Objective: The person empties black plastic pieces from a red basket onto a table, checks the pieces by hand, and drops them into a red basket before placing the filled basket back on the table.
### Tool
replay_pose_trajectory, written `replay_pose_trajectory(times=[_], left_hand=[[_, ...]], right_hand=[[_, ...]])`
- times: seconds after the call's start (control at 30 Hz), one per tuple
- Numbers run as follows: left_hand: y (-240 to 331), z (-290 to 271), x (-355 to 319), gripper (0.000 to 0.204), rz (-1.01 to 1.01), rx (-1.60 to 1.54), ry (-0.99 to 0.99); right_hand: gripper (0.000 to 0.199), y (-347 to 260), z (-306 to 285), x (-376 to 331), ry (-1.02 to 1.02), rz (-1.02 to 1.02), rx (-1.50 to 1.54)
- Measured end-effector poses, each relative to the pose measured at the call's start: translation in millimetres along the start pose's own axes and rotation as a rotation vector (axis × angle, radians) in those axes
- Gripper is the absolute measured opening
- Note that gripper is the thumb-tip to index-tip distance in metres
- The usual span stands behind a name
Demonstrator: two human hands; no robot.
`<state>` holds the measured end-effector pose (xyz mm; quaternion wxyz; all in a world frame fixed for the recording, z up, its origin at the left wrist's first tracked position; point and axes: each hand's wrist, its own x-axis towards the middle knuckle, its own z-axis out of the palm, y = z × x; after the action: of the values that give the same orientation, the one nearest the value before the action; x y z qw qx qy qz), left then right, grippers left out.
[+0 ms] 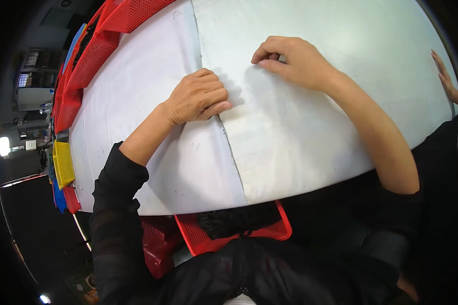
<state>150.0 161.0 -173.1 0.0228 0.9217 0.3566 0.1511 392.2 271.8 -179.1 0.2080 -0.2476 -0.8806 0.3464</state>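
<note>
My left hand (200, 97) is closed in a fist low over the white table covering (280, 152), beside the seam that runs across it. Its inner side faces away, so whatever it may hold is hidden. Farther right and a little farther off, my right hand (295, 61) hovers above the covering and casts a shadow. Its fingers curl toward the thumb in a loose pinch. Anything between those fingertips is too small to make out. Both bare forearms come out of black sleeves.
Red perforated baskets (94, 56) line the far left table edge, with a yellow basket (63, 163) nearer. Below the front edge, a red basket (198, 239) holds black material (239, 221), beside a dark red bag (158, 246). Another person's hand (441, 71) rests at the right edge.
</note>
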Motion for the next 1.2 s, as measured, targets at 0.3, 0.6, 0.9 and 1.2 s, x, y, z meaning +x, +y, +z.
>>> replay_pose_trajectory(times=[0.3, 0.6, 0.9, 1.2], left_hand=[[0, -25, -2, 0.036, -0.001, -0.206, 0.076], [-2, -18, -11, 0.049, 0.061, 0.009, 0.160], [-1, -19, 0, 0.036, 0.135, 0.065, 0.146], [-2, -17, -3, 0.036, 0.116, 0.070, 0.159]], right_hand=[[0.018, 11, -17, 18, -0.261, 0.059, 0.205], [0.025, -7, 62, 56, -0.148, -0.197, -0.325], [0.029, -35, 137, 121, -0.184, -0.296, -0.447], [0.033, -8, 130, 128, -0.155, -0.585, -0.338]])
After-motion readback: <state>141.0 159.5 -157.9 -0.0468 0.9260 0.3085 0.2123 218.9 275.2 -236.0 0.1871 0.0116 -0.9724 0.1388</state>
